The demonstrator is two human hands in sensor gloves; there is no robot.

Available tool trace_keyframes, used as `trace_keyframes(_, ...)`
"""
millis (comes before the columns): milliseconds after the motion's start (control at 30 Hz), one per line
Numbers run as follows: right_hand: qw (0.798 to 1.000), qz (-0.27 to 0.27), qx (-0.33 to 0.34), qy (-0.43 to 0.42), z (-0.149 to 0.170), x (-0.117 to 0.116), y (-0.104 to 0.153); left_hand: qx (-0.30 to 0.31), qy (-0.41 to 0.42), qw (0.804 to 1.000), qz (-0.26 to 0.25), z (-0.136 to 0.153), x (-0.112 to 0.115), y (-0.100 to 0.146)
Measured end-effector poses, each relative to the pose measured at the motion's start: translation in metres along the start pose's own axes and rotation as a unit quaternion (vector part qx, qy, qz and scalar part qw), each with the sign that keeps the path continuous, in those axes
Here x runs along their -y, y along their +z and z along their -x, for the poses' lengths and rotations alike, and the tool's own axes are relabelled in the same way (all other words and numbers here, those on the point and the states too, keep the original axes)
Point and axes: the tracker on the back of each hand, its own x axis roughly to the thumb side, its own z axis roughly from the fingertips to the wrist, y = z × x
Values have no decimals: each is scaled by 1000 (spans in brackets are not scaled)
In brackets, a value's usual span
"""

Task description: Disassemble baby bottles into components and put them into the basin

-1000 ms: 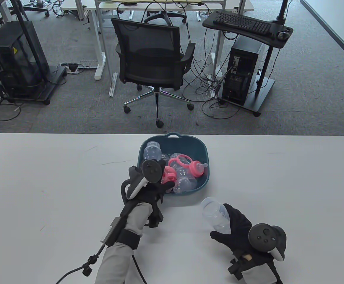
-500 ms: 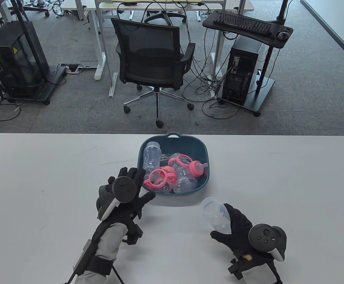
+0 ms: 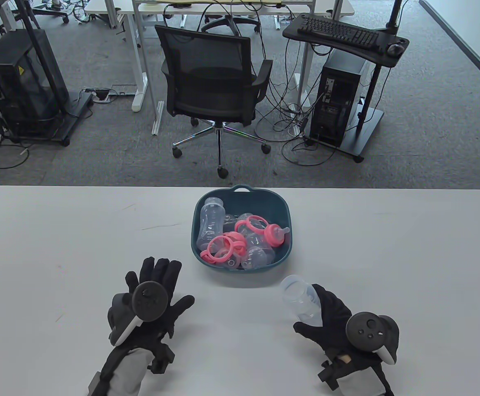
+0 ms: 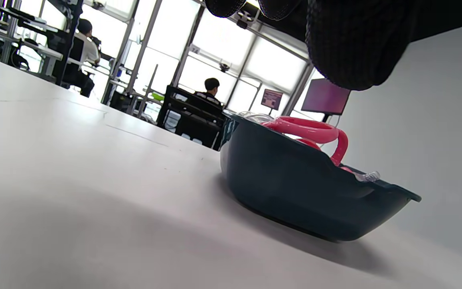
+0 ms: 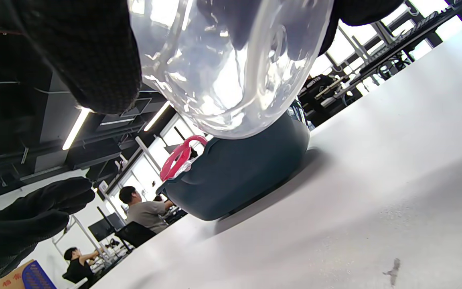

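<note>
One clear bottle sits gripped in the right hand; left hand splayed, empty. Dropped carelessly, it could bounce off the crowded basin.

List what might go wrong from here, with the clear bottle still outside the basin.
1. The right hand grips the clear bottle with its open mouth toward the basin; the smooth plastic could slip from the glove.
2. The basin is already crowded: a pink handle ring rises above its near rim, so the dropped bottle may bounce out or knock it out.
3. The left hand lies apart from the basin, which may slide if bumped.
</note>
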Motion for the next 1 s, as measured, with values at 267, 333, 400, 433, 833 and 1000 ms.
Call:
trace_keyframes(267,1000,4,-8,6,1,0,0,-14,2,1000,22,20,21,6)
trace_keyframes(333,1000,8,-12,5,2,0,0,-17,11,1000,23,23,22,6)
trace_keyframes(400,1000,20,-13,10,1,2,0,-19,18,999,22,26,20,8)
trace_keyframes(433,1000,23,-13,12,0,3,-1,-20,21,999,21,27,19,9)
trace_keyframes(833,997,9,-66,41,-33,15,-53,-31,53,998,6,39,7,14)
trace_keyframes(1000,990,-2,-67,121,-49,20,-106,-33,55,998,9,39,7,15)
